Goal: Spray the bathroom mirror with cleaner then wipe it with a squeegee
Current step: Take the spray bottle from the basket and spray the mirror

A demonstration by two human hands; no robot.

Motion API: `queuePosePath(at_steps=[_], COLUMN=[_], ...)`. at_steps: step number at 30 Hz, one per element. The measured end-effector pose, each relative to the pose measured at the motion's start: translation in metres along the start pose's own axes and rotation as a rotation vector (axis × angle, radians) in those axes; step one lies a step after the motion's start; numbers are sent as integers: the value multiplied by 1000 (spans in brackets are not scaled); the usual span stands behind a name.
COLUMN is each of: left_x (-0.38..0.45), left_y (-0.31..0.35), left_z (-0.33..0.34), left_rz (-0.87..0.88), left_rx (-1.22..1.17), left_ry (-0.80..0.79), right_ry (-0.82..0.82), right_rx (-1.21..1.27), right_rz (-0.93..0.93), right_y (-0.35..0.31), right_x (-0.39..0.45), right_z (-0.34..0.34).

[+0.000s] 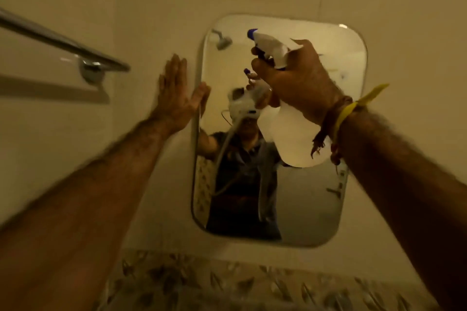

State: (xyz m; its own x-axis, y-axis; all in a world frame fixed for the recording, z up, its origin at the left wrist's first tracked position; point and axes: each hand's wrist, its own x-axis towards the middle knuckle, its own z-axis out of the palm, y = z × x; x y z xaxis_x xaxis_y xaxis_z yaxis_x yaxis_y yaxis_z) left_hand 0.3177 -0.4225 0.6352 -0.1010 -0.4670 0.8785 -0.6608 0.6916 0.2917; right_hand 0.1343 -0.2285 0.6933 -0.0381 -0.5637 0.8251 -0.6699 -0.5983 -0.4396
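A rounded rectangular mirror (310,199) hangs on the pale wall ahead. My right hand (298,81) is closed around the neck of a white spray bottle (293,139) with a blue-tipped nozzle, held in front of the upper mirror with the nozzle pointing up and left. A finger rests at the trigger. My left hand (177,93) is flat, fingers together, palm pressed on the wall at the mirror's left edge. No squeegee is in view.
A chrome towel bar (60,40) juts from the wall at upper left. A band of patterned tiles (227,283) runs below the mirror. The mirror reflects a shower head and the person holding the bottle.
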Motion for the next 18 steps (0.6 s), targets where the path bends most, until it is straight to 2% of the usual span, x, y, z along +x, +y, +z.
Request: queuePosePath(at_steps=[5, 9, 18], left_x=[3, 6, 6], left_y=[-12, -14, 14], left_z=[9, 7, -1], left_rz=[20, 16, -135], left_rx=[41, 112, 219], left_ry=[-29, -76, -211], right_ry=[30, 39, 91], right_rx=[-23, -15, -110], right_rz=[43, 122, 181], right_y=[2, 8, 16], right_x=[44, 49, 29], right_z=[10, 26, 25])
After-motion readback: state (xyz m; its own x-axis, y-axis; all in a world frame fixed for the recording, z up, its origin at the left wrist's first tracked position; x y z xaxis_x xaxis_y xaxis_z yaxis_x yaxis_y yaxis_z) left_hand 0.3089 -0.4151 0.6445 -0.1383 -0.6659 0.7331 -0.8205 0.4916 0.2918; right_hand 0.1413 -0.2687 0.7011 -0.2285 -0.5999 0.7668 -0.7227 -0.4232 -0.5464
